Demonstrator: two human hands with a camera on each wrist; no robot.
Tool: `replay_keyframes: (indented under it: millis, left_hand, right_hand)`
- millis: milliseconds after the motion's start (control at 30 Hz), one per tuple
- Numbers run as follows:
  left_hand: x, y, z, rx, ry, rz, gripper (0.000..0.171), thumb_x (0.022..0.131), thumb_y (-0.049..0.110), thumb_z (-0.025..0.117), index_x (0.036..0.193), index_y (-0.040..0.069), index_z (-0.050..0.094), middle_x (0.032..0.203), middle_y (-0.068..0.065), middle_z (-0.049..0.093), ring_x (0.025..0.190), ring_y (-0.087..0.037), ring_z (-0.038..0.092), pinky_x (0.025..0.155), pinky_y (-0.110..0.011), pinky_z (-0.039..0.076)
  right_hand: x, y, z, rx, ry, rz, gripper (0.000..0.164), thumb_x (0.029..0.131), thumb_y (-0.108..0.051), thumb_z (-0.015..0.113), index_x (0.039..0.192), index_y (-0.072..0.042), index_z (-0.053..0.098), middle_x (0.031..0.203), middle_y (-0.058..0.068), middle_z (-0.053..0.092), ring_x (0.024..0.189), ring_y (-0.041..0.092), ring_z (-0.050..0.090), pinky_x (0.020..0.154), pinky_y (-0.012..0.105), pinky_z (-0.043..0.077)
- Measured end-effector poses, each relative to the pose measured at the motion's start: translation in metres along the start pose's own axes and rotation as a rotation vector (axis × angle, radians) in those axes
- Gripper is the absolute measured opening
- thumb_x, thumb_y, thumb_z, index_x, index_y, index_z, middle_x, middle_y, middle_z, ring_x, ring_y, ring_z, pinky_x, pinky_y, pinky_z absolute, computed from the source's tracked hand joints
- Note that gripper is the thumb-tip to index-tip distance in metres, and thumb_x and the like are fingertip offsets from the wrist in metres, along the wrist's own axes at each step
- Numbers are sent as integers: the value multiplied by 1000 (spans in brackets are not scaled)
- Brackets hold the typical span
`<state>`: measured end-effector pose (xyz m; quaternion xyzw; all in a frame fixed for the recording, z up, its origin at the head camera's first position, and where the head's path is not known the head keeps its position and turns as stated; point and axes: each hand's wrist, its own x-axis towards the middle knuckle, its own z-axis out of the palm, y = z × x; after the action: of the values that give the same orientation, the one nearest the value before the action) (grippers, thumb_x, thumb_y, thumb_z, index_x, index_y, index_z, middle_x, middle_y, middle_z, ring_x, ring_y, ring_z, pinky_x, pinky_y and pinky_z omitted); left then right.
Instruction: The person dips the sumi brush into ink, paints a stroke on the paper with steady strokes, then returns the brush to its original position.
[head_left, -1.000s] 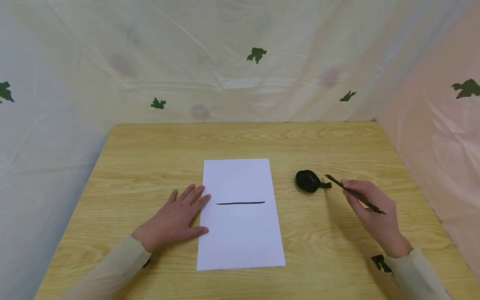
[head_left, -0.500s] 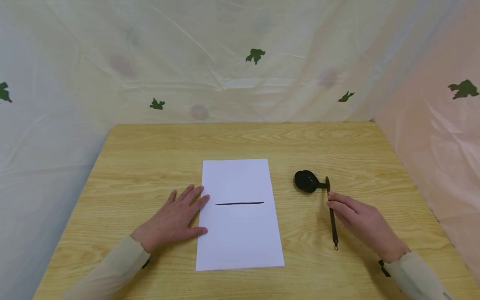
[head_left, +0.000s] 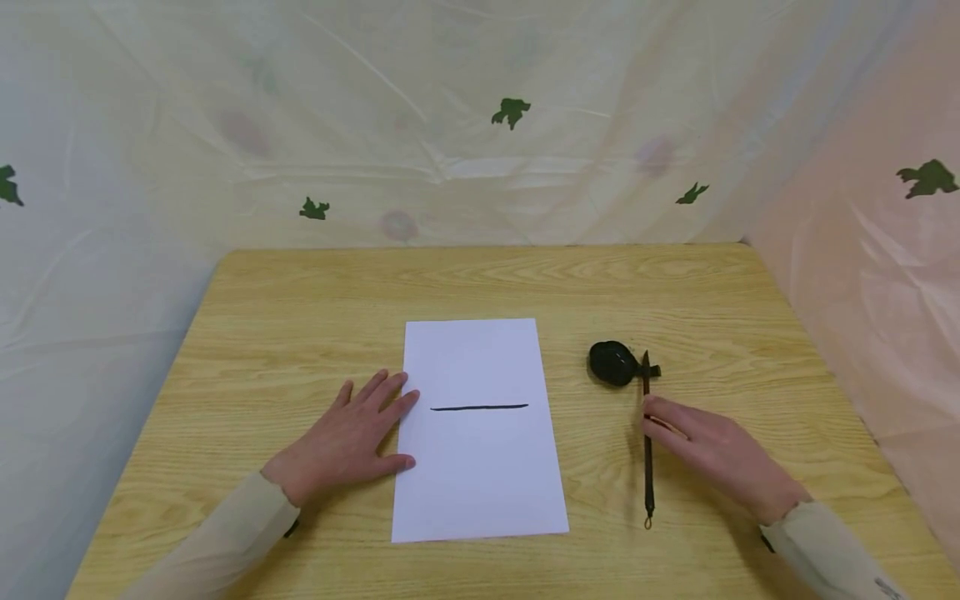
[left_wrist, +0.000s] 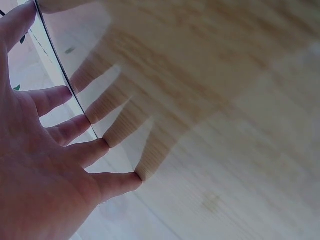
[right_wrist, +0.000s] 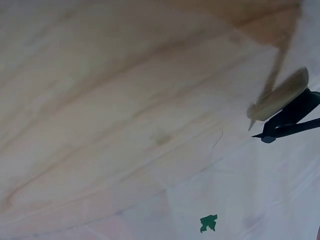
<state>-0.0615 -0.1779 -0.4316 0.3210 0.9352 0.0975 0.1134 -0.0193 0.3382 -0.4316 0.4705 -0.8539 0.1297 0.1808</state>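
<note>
My left hand (head_left: 341, 442) lies with fingers spread, its fingertips on the left edge of a white sheet of paper (head_left: 480, 475). A single black horizontal stroke (head_left: 480, 407) runs across the middle of the sheet. Between thumb and fingers, my right hand (head_left: 723, 458) pinches a dark calligraphy brush (head_left: 648, 475) that has a hanging loop at its near end. The brush tip points away from me and crosses the short handle of a black ink dish (head_left: 612, 363). In the right wrist view the brush (right_wrist: 295, 131) and the dish (right_wrist: 292, 110) show, but no fingers.
The wood-grain table (head_left: 300, 300) extends around the paper and dish. Pale draped sheeting (head_left: 450, 167) with green bird shapes encloses its back and sides.
My right hand has moved left and swung the brush from a slant to pointing straight away. The tip has come over the dish's handle. My left hand and the paper stay put.
</note>
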Motion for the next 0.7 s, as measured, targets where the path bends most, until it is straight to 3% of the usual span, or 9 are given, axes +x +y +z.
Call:
replay_keyframes:
  millis: [200,300,433,533,700]
  left_hand:
    - [0,0,0,-1,-2,-5,87,93,61,67,159,11,41,167,-16,29,154,-42,23,114,-75,23]
    - [0,0,0,-4,-4,-7,87,93,61,68,159,11,42,167,-16,29,154,-42,23,114,-74,22]
    - [0,0,0,-6,-3,-8,87,93,61,68,159,11,42,167,-16,29,154,-42,23,114,-74,22]
    - [0,0,0,-10,-5,-10,87,93,61,68,159,11,42,167,-16,29,154,-42,23,114,-75,22]
    - [0,0,0,-4,-4,-9,87,93,61,68,159,11,42,167,-15,29,154,-42,23,114,-75,23]
  right_hand:
    - [-2,5,4,-84,-27,-78,49,115,-5,16,133,3,61,141,21,59,148,18,39,123,25,22]
    - [-3,6,3,-128,-71,-86,51,114,-2,12,132,4,60,154,17,49,153,17,30,124,27,18]
    - [-3,7,3,-171,-115,-85,56,112,0,6,132,2,58,153,15,50,144,25,41,125,27,13]
    - [-3,8,2,-184,-151,-74,59,113,-3,3,130,-1,59,135,19,60,127,30,51,125,25,9]
    - [-6,11,3,-183,-177,-78,58,113,-5,3,130,-1,58,135,19,60,126,31,51,125,26,8]
